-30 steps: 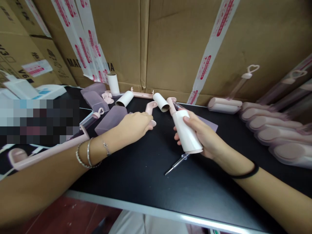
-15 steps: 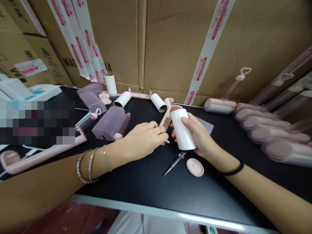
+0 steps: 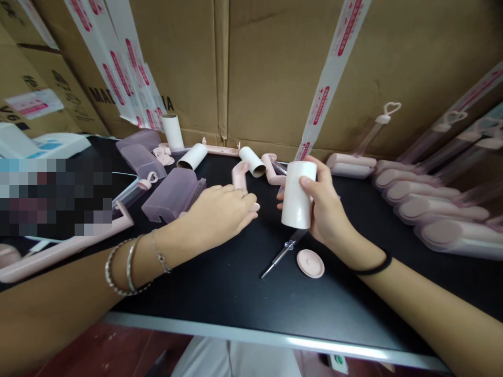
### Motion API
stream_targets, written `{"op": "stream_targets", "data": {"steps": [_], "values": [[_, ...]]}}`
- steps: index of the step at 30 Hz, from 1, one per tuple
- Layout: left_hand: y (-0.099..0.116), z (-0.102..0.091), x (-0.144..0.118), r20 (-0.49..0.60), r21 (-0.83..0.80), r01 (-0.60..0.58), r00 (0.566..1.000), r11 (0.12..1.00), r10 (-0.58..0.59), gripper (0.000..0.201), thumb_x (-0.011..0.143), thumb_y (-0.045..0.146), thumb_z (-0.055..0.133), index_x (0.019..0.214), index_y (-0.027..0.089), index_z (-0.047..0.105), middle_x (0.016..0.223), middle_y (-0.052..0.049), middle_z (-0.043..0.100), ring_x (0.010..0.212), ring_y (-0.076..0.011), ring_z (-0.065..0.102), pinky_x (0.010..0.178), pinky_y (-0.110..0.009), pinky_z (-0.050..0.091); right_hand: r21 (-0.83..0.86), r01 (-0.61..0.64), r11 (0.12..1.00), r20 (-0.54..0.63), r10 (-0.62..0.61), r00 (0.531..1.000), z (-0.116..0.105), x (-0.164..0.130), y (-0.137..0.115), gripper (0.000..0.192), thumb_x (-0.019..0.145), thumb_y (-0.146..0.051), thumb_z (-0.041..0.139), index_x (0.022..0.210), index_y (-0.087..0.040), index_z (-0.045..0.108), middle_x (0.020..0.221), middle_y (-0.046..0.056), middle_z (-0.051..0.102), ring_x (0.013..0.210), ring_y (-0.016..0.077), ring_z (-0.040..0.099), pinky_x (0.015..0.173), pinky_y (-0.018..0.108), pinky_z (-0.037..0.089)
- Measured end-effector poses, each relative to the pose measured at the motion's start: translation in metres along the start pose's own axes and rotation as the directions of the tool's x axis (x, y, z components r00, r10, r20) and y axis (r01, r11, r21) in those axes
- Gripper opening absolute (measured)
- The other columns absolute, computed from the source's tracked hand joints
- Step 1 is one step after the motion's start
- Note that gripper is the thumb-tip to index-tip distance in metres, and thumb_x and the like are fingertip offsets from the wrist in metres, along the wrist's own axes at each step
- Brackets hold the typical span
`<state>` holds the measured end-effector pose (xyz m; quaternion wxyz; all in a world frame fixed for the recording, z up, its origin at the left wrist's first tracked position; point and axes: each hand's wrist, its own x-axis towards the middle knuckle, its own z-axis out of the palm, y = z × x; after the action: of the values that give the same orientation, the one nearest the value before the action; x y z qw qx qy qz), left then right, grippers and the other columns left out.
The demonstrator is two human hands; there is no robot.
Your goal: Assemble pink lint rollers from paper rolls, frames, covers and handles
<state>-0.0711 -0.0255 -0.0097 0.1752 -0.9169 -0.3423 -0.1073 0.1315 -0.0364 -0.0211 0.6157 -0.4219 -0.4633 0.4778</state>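
Observation:
My left hand [image 3: 222,212] is closed around a pink plastic bracket [image 3: 239,175], one end of which rises above the fingers. My right hand [image 3: 328,204] grips a white lint roller refill [image 3: 297,199], held almost upright above the table, thumb at the front. Below it lie a small screwdriver [image 3: 280,257] and a round pink cap [image 3: 310,263]. Just behind the refill rests another pink bracket [image 3: 271,170], partly hidden by it. A translucent purple cover [image 3: 171,193] stands left of my left hand.
Several lint rollers [image 3: 428,196] with heart-loop handles line the right side. More white rolls [image 3: 192,157] and a pink strip [image 3: 222,151] lie along the back by cardboard boxes [image 3: 267,68]. A long pink handle piece [image 3: 70,248] is at left. The black table [image 3: 220,293] has a metal front edge.
My left hand has moved left, away from the refill, taking the pink bracket with it. My right hand has raised the refill slightly and turned it more upright. The view has shifted a little.

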Motion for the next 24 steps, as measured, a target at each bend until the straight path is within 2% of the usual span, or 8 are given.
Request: {"op": "stream_targets", "data": {"steps": [4,10,12,14,18,21,22,24], "values": [[0.003,-0.003,0.003,-0.053,0.025,-0.045,0.998,0.999,0.046,0.034,0.094,0.042,0.054,0.093,0.012,0.07,0.096,-0.012,0.072,0.089,-0.0287,0.065,0.077,-0.039,0.046,0.047,0.06,0.997,-0.124,-0.054,0.991,0.0,0.003,-0.008,0.049,0.074,-0.047,0.068,0.11,-0.033,0.037,0.087,-0.004,0.062,0.071,0.0168,0.068,0.062,0.033,0.06],[0.049,-0.003,0.0,-0.183,-0.243,-0.473,0.88,0.847,0.439,0.043,0.088,0.045,0.064,0.122,0.02,0.06,0.125,-0.005,0.065,0.113,-0.0263,0.056,0.089,-0.04,0.046,0.136,0.156,0.978,-0.292,-0.111,0.95,-0.006,0.014,-0.009,0.042,0.073,-0.046,0.065,0.096,-0.03,0.033,0.087,-0.003,0.056,0.088,0.0208,0.067,0.065,0.034,0.059],[0.06,0.002,-0.004,-0.162,-0.294,-0.472,0.881,0.831,0.444,0.043,0.085,0.048,0.067,0.117,0.019,0.06,0.126,-0.004,0.065,0.116,-0.0261,0.055,0.089,-0.039,0.046,0.142,0.158,0.977,-0.299,-0.109,0.948,-0.008,0.016,-0.008,0.043,0.072,-0.047,0.065,0.095,-0.029,0.034,0.087,-0.003,0.055,0.09,0.0204,0.066,0.067,0.034,0.059],[0.064,0.007,-0.007,-0.17,-0.317,-0.466,0.885,0.826,0.434,0.022,0.09,0.038,0.063,0.102,0.019,0.061,0.119,-0.003,0.068,0.111,-0.025,0.058,0.087,-0.038,0.047,0.133,0.151,0.98,-0.288,-0.108,0.952,-0.008,0.016,-0.007,0.044,0.071,-0.048,0.065,0.094,-0.029,0.033,0.088,-0.002,0.055,0.091,0.0201,0.066,0.067,0.034,0.059],[0.056,0.009,-0.008,-0.26,-0.343,-0.507,0.86,0.791,0.44,0.011,0.098,0.019,0.046,0.093,0.015,0.055,0.105,-0.007,0.072,0.103,-0.0245,0.064,0.084,-0.039,0.05,0.094,0.128,0.987,-0.271,-0.099,0.958,-0.006,0.013,-0.009,0.046,0.07,-0.051,0.064,0.094,-0.029,0.032,0.091,-0.001,0.056,0.093,0.0213,0.065,0.068,0.035,0.058],[0.044,0.005,-0.005,-0.257,-0.612,-0.305,0.949,0.729,0.181,0.013,0.101,0.021,0.037,0.093,0.017,0.046,0.091,-0.006,0.069,0.081,-0.0172,0.067,0.07,-0.032,0.053,0.124,0.099,0.987,-0.256,-0.064,0.965,-0.004,0.01,-0.011,0.043,0.07,-0.048,0.064,0.095,-0.03,0.035,0.092,-0.001,0.057,0.094,0.0216,0.065,0.068,0.035,0.059],[0.04,0.005,-0.003,-0.213,-0.728,-0.173,0.977,0.664,0.022,0.014,0.101,0.025,0.035,0.092,0.019,0.043,0.085,-0.003,0.066,0.071,-0.0137,0.065,0.062,-0.028,0.052,0.141,0.088,0.986,-0.243,-0.052,0.969,-0.002,0.009,-0.01,0.042,0.07,-0.048,0.065,0.095,-0.029,0.036,0.093,0.0,0.057,0.095,0.0216,0.065,0.069,0.035,0.059],[0.031,0.006,0.002,-0.081,-0.899,0.05,0.958,0.436,-0.276,0.02,0.102,0.035,0.033,0.09,0.021,0.039,0.074,0.003,0.056,0.055,-0.0089,0.056,0.048,-0.021,0.046,0.164,0.065,0.984,-0.205,-0.031,0.978,0.0,0.007,-0.009,0.042,0.071,-0.049,0.066,0.094,-0.029,0.037,0.098,0.001,0.057,0.098,0.0218,0.065,0.07,0.035,0.06]]}}
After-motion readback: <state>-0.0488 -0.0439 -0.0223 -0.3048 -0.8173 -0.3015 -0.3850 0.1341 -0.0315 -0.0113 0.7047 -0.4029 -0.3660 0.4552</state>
